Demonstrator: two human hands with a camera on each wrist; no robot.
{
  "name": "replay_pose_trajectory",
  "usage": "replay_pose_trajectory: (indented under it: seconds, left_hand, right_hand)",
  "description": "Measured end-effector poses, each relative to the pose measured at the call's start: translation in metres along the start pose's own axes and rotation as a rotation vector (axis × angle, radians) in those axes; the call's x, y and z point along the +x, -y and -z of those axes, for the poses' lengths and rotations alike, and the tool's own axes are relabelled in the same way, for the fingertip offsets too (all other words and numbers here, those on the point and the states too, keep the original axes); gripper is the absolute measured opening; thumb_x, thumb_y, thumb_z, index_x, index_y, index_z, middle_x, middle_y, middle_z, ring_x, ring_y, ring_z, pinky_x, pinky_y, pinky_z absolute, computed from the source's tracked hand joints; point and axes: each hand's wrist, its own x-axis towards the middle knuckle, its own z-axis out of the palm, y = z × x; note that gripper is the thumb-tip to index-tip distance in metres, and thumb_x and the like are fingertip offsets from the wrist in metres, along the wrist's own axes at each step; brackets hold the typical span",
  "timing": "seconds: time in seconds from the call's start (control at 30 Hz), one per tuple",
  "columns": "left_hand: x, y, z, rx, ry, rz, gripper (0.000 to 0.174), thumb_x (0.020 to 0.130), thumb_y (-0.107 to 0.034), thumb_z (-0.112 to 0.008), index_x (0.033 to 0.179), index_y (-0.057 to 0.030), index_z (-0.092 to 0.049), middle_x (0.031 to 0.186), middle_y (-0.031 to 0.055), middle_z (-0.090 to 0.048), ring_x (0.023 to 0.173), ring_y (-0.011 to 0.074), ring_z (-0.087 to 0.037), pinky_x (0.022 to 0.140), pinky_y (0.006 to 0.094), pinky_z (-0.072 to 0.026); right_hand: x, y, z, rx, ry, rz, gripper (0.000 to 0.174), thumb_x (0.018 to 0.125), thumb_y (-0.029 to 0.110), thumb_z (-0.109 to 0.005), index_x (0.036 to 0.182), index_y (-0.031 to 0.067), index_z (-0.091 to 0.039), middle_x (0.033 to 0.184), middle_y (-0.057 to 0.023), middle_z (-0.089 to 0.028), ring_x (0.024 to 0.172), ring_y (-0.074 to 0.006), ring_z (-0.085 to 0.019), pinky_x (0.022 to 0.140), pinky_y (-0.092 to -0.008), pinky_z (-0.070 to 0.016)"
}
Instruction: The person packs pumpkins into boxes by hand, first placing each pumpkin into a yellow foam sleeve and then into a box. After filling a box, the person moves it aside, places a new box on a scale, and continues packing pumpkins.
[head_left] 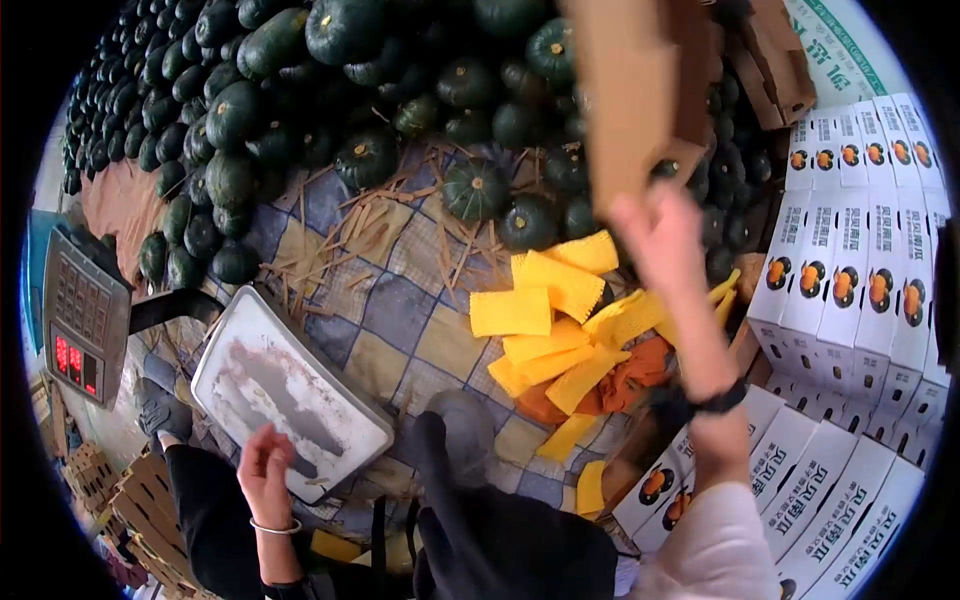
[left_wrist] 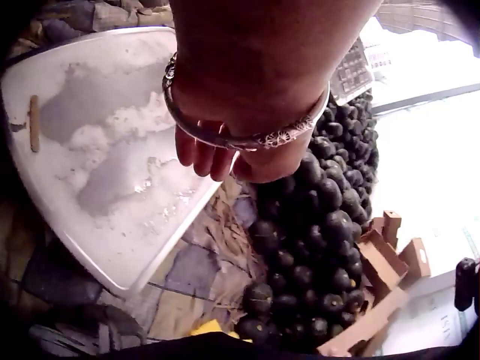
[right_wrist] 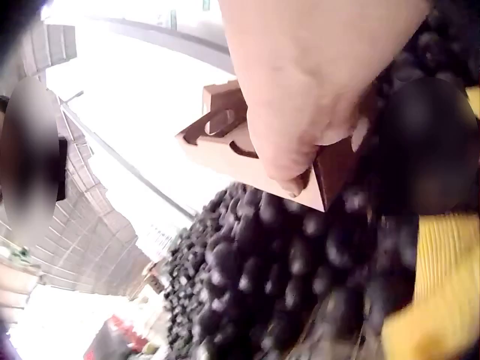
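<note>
The right hand has its fingers clamped on the end of the box, near the pumpkins. Better to grip firmly and keep it clear of them. The left hand, its fingers loosely bent, close together, is by the scale.

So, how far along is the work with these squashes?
Done, it seems: white cartons stacked on the right, though their contents are hidden. In hand: the right hand grips a brown cardboard box; the left hand hangs over the scale, which bears no squash. Left, probably: the heap of dark green squashes and loose yellow netting.
</note>
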Motion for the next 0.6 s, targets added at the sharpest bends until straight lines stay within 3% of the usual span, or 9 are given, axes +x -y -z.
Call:
replay_pose_trajectory:
  seconds: [0.03, 0.07, 0.13, 0.23, 0.27, 0.33, 0.4, 0.47, 0.6]
  left_hand:
    - [-0.001, -0.013, -0.003, -0.048, -0.014, -0.031, 0.039, 0.092, -0.01, -0.053, 0.13, -0.0019, -0.049, 0.108, 0.0076, -0.061, 0.094, 0.0152, -0.058, 0.08, 0.0264, -0.047]
    - [-0.003, -0.032, -0.01, -0.222, -0.041, -0.018, 0.068, 0.089, -0.037, -0.062, 0.143, -0.0064, -0.033, 0.126, 0.0108, -0.053, 0.107, 0.019, -0.055, 0.085, 0.0301, -0.0476]
    - [-0.01, -0.06, -0.015, -0.588, 0.073, -0.074, 0.075, 0.088, -0.039, -0.06, 0.147, -0.0089, -0.025, 0.134, 0.0119, -0.047, 0.119, 0.0232, -0.05, 0.092, 0.0341, -0.0458]
    - [-0.009, -0.039, 0.005, -0.2, 0.079, -0.032, 0.076, 0.087, -0.032, -0.064, 0.148, -0.0088, -0.024, 0.137, 0.0138, -0.043, 0.122, 0.0232, -0.048, 0.096, 0.0349, -0.0441]
    - [-0.008, -0.005, 0.022, 0.015, 0.01, -0.039, 0.071, 0.086, -0.008, -0.06, 0.148, -0.0096, -0.024, 0.125, 0.0127, -0.052, 0.11, 0.0175, -0.053, 0.087, 0.0306, -0.0462]
    - [-0.002, 0.061, 0.059, 0.154, -0.052, 0.041, 0.07, 0.084, 0.002, -0.059, 0.146, -0.0088, -0.027, 0.095, 0.0064, -0.063, 0.08, 0.0106, -0.059, 0.067, 0.0245, -0.0479]
    - [-0.007, 0.085, 0.062, 0.148, -0.09, 0.157, 0.069, 0.082, 0.009, -0.056, 0.143, -0.008, -0.03, 0.071, 0.0004, -0.059, 0.055, 0.0066, -0.051, 0.05, 0.0208, -0.0408]
    - [-0.005, 0.12, 0.09, 0.27, -0.159, 0.102, 0.069, 0.082, 0.009, -0.055, 0.143, -0.0093, -0.03, 0.07, 0.0019, -0.058, 0.051, 0.0064, -0.048, 0.045, 0.021, -0.0377]
    - [-0.006, 0.13, 0.121, 0.216, -0.314, 0.218, 0.071, 0.078, 0.009, -0.056, 0.142, -0.0092, -0.032, 0.068, 0.0012, -0.057, 0.053, 0.0087, -0.05, 0.048, 0.0224, -0.0406]
  right_hand:
    - [-0.048, 0.005, -0.026, -0.077, -0.122, 0.308, 0.021, 0.078, 0.026, -0.068, 0.078, 0.0073, -0.059, 0.082, -0.0099, -0.056, 0.086, -0.0305, -0.052, 0.087, -0.0516, -0.0369]
    - [-0.083, 0.023, -0.036, -0.269, -0.074, 0.566, 0.012, 0.073, 0.02, -0.065, 0.077, 0.0098, -0.059, 0.086, -0.0079, -0.054, 0.092, -0.0278, -0.05, 0.09, -0.0575, -0.0311]
    - [-0.144, 0.053, -0.056, -0.033, 0.09, 0.619, 0.011, 0.071, 0.018, -0.06, 0.079, 0.0117, -0.057, 0.086, -0.0059, -0.051, 0.092, -0.0261, -0.051, 0.089, -0.0555, -0.0339]
    - [-0.195, 0.086, -0.087, 0.202, 0.313, 0.896, 0.009, 0.077, 0.016, -0.055, 0.085, 0.0121, -0.055, 0.09, -0.0044, -0.051, 0.104, -0.022, -0.051, 0.097, -0.0522, -0.0344]
    - [-0.201, 0.1, -0.087, 0.33, 0.336, 0.89, 0.012, 0.078, 0.019, -0.057, 0.087, 0.0107, -0.055, 0.09, -0.0058, -0.051, 0.105, -0.0221, -0.05, 0.094, -0.0513, -0.0375]
    - [-0.189, 0.11, -0.091, 0.517, 0.217, 0.861, 0.023, 0.07, 0.015, -0.066, 0.09, 0.0093, -0.057, 0.095, -0.0084, -0.055, 0.102, -0.0245, -0.053, 0.088, -0.0427, -0.0421]
    - [-0.125, 0.082, -0.09, 0.381, 0.302, 0.37, 0.024, 0.072, 0.012, -0.066, 0.093, 0.006, -0.056, 0.098, -0.0137, -0.055, 0.098, -0.0313, -0.053, 0.083, -0.0417, -0.0438]
    - [-0.053, 0.02, -0.09, -0.042, -0.181, 0.218, 0.032, 0.083, 0.023, -0.063, 0.101, -0.0015, -0.053, 0.096, -0.0181, -0.055, 0.089, -0.0332, -0.055, 0.078, -0.0445, -0.048]
    - [0.019, -0.047, -0.108, -0.225, 0.257, -0.365, 0.069, 0.08, 0.037, -0.068, 0.127, -0.0048, -0.042, 0.12, -0.0274, -0.055, 0.109, -0.0392, -0.056, 0.092, -0.0431, -0.047]
